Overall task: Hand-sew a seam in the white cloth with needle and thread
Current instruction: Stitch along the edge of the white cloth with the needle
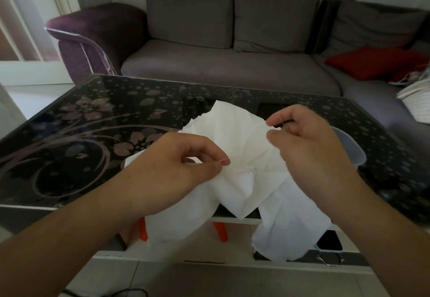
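Observation:
A crumpled white cloth lies across the near edge of the dark glass table and hangs down over its front. My left hand is over the cloth's left part, thumb and forefinger pinched together at a fold. My right hand is over the cloth's right part, its fingers curled and pinching something thin near the upper right edge. Needle and thread are too fine to make out.
A translucent plastic lid or container sits on the table behind my right hand. Orange pieces show under the table edge. A grey sofa with a red cushion stands beyond the table. A cable lies on the floor.

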Demonstrator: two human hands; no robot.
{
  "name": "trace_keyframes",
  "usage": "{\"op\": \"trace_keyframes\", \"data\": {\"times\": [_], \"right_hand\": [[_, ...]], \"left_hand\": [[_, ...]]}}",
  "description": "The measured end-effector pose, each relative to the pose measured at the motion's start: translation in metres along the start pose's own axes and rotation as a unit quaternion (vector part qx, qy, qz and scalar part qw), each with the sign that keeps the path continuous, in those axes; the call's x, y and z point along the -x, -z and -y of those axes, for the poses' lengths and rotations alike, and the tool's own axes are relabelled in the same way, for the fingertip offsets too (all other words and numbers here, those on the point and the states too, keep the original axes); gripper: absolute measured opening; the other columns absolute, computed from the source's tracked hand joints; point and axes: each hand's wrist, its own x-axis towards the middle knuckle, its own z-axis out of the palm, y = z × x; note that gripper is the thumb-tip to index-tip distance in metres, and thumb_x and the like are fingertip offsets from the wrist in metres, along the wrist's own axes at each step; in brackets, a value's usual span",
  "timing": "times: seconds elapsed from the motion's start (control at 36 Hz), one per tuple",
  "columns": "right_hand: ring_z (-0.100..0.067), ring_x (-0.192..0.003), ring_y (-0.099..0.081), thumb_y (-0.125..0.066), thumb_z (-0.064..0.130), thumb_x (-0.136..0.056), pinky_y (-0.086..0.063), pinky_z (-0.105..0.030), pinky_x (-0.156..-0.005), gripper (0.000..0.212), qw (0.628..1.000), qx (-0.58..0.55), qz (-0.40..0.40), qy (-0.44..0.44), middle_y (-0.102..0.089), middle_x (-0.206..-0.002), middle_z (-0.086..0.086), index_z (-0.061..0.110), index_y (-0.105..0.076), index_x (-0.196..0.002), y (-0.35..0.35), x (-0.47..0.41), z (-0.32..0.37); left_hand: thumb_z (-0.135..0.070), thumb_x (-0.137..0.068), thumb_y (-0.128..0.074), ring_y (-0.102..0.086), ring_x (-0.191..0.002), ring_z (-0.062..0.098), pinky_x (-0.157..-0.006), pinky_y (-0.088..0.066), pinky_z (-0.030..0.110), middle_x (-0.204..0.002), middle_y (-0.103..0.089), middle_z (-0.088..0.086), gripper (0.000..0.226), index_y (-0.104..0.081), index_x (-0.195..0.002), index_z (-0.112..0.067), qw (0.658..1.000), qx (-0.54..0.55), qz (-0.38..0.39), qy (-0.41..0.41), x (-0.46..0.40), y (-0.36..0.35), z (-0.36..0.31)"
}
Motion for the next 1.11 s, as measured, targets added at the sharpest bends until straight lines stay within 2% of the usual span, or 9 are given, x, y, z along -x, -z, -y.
{"op": "trace_keyframes", "data": {"times": [0.11, 0.19, 0.28, 0.36, 0.56, 0.78, 0.89, 0.97, 1.11], "right_hand": [[-0.004, -0.046, -0.049, -0.063, 0.012, -0.097, -0.043, -0.027, -0.048, 0.021, 0.999, -0.029, -0.024, -0.034, -0.063, -0.071, -0.007, 0.032, -0.066, -0.093, 0.001, -0.002, -0.001], [-0.007, -0.048, -0.045, -0.064, 0.009, -0.097, -0.041, -0.023, -0.045, 0.021, 0.998, -0.04, 0.031, 0.028, -0.055, -0.061, -0.007, 0.029, -0.068, -0.093, 0.005, 0.005, 0.004], [-0.005, -0.044, -0.042, -0.07, 0.014, -0.095, -0.039, -0.014, -0.045, 0.018, 0.987, -0.01, 0.118, 0.105, -0.046, -0.051, 0.001, 0.031, -0.066, -0.097, 0.003, 0.014, 0.011], [-0.007, -0.045, -0.045, -0.071, 0.02, -0.095, -0.042, -0.014, -0.048, 0.015, 0.978, 0.025, 0.156, 0.137, -0.047, -0.051, 0.002, 0.033, -0.065, -0.098, -0.005, 0.017, 0.01], [-0.005, -0.045, -0.045, -0.063, 0.024, -0.101, -0.04, -0.012, -0.047, 0.01, 0.977, -0.001, 0.187, 0.104, -0.047, -0.047, 0.004, 0.034, -0.064, -0.103, -0.006, 0.017, 0.009], [-0.006, -0.048, -0.046, -0.06, 0.03, -0.101, -0.041, -0.013, -0.049, 0.012, 0.969, 0.002, 0.229, 0.093, -0.052, -0.053, 0.002, 0.041, -0.056, -0.105, -0.007, 0.013, 0.01], [-0.008, -0.051, -0.047, -0.06, 0.032, -0.101, -0.043, -0.018, -0.052, 0.012, 0.971, -0.011, 0.225, 0.081, -0.053, -0.055, 0.001, 0.041, -0.056, -0.105, -0.008, 0.013, 0.009], [-0.013, -0.051, -0.041, -0.061, 0.03, -0.101, -0.038, -0.025, -0.05, 0.008, 0.963, -0.022, 0.258, 0.076, -0.047, -0.052, 0.002, 0.037, -0.064, -0.104, -0.008, 0.014, 0.009], [-0.01, -0.05, -0.043, -0.06, 0.029, -0.101, -0.037, -0.015, -0.046, 0.012, 0.961, 0.005, 0.26, 0.095, -0.057, -0.058, -0.004, 0.028, -0.067, -0.092, -0.006, 0.013, 0.008]], "left_hand": [[-0.02, -0.095, -0.071, -0.072, -0.089, 0.01, -0.089, -0.059, 0.034, -0.099, -0.076, -0.02, 0.027, -0.079, -0.098, -0.046, 1.0, 0.001, 0.004, -0.006, 0.002, 0.004, 0.001], [-0.019, -0.094, -0.073, -0.072, -0.083, 0.016, -0.083, -0.062, 0.036, -0.098, -0.076, -0.021, 0.029, -0.078, -0.1, -0.047, 1.0, -0.002, -0.005, -0.017, 0.002, 0.005, -0.002], [-0.019, -0.094, -0.073, -0.071, -0.079, 0.013, -0.076, -0.06, 0.032, -0.097, -0.077, -0.021, 0.028, -0.076, -0.104, -0.045, 1.0, 0.002, -0.001, -0.016, 0.003, 0.005, -0.005], [-0.02, -0.094, -0.072, -0.07, -0.076, 0.011, -0.073, -0.056, 0.028, -0.097, -0.078, -0.018, 0.028, -0.074, -0.11, -0.042, 1.0, 0.011, 0.007, -0.014, 0.004, 0.004, -0.006], [-0.019, -0.094, -0.071, -0.07, -0.078, 0.008, -0.074, -0.052, 0.025, -0.096, -0.079, -0.017, 0.03, -0.07, -0.116, -0.04, 1.0, 0.011, 0.003, -0.002, 0.006, 0.003, -0.009], [-0.021, -0.094, -0.071, -0.072, -0.095, 0.003, -0.091, -0.056, 0.03, -0.095, -0.077, -0.022, 0.031, -0.069, -0.116, -0.042, 0.999, -0.023, -0.034, -0.021, 0.01, 0.002, -0.013], [-0.018, -0.093, -0.071, -0.073, -0.09, 0.003, -0.079, -0.051, 0.021, -0.094, -0.078, -0.02, 0.035, -0.066, -0.117, -0.043, 0.999, -0.014, -0.037, -0.035, 0.012, 0.004, -0.015], [-0.018, -0.092, -0.072, -0.074, -0.092, 0.005, -0.079, -0.053, 0.022, -0.094, -0.078, -0.018, 0.037, -0.064, -0.119, -0.043, 0.999, -0.015, -0.031, -0.039, 0.013, 0.005, -0.015], [-0.019, -0.092, -0.072, -0.073, -0.09, 0.003, -0.072, -0.052, 0.013, -0.094, -0.077, -0.019, 0.037, -0.063, -0.119, -0.043, 0.997, -0.035, -0.039, -0.05, 0.012, 0.003, -0.016]]}}
